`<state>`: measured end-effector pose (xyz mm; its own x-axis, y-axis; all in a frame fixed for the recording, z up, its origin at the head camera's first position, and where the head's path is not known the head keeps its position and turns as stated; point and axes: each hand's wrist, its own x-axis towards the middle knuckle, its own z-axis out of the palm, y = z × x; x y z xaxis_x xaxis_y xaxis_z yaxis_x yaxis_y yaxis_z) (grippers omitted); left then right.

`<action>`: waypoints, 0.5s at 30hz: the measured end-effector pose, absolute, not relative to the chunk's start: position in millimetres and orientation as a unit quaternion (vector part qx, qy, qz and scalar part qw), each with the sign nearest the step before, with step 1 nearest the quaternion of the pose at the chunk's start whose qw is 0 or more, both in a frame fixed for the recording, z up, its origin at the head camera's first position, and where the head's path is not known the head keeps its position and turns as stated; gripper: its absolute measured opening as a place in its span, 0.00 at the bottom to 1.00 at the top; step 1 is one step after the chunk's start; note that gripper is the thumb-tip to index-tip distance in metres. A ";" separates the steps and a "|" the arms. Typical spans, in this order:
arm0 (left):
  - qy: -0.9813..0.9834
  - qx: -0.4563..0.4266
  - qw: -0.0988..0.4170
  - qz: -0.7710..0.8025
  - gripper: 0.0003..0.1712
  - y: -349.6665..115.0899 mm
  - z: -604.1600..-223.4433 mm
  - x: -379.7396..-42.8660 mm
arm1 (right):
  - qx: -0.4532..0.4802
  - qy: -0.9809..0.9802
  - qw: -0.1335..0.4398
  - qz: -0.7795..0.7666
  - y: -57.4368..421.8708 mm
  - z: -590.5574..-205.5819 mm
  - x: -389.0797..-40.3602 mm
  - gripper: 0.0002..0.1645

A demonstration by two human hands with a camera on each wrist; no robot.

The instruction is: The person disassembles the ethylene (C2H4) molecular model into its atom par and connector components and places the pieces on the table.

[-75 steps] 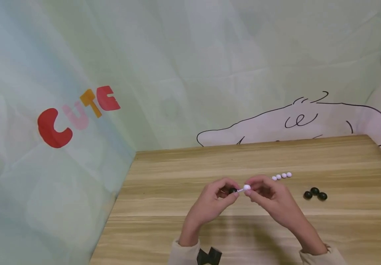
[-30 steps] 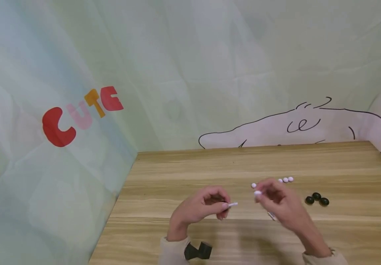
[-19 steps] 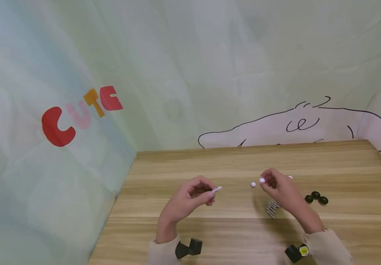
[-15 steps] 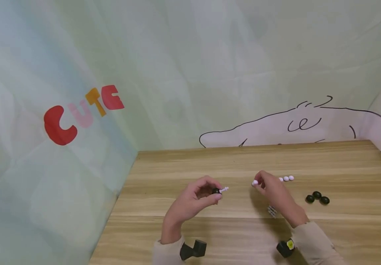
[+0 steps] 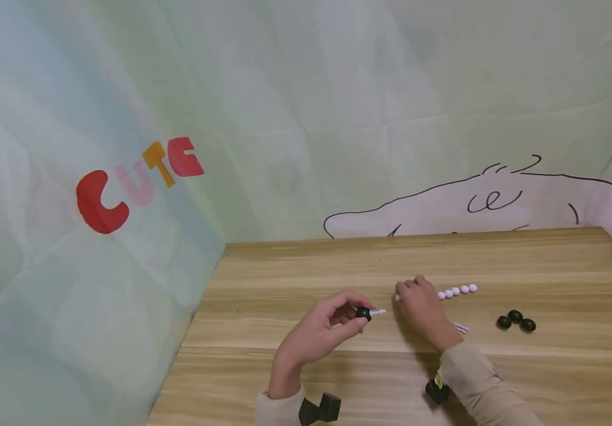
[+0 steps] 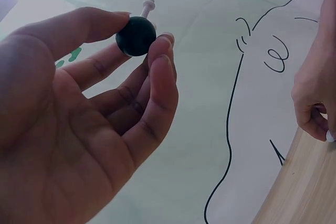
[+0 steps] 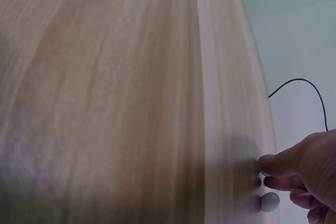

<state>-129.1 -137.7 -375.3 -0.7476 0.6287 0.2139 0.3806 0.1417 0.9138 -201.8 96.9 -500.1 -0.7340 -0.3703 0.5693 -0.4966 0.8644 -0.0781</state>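
In the head view my left hand (image 5: 319, 328) holds a black ball (image 5: 363, 313) above the table, pinched between thumb and fingers. A short white rod (image 5: 378, 312) sticks out of that ball, its free end pointing right; the left wrist view shows the ball (image 6: 136, 36) and rod (image 6: 148, 7) closely. My right hand (image 5: 423, 307) is down at the tabletop, fingertips pinching a white ball (image 6: 330, 136), mostly covered by the fingers. Beside it runs a row of several white balls (image 5: 456, 291). In the right wrist view another ball (image 7: 270, 202) lies close to the fingers.
Three black balls (image 5: 515, 319) sit together on the wooden table (image 5: 284, 266) at the right. Partly behind the right wrist lies a small bunch of pale rods (image 5: 461, 328). A printed cloth (image 5: 284, 148) closes off the back and left.
The white ball came off the rod in my left hand and went with my right hand down to the table near the row. My left hand shifted left, then slightly back right.
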 end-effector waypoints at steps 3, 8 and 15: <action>0.751 0.334 0.111 0.558 0.13 -136.9 -375.2 -129.0 | 0.241 -0.920 0.290 0.107 97.0 -498.9 -201.5 0.10; 0.763 0.309 0.120 0.554 0.14 -134.9 -373.4 -128.3 | 0.212 -0.940 0.223 0.145 98.0 -487.5 -196.7 0.09; 0.783 0.265 0.118 0.551 0.14 -132.5 -374.6 -129.3 | 0.147 -0.903 0.063 0.399 99.3 -423.6 -168.0 0.13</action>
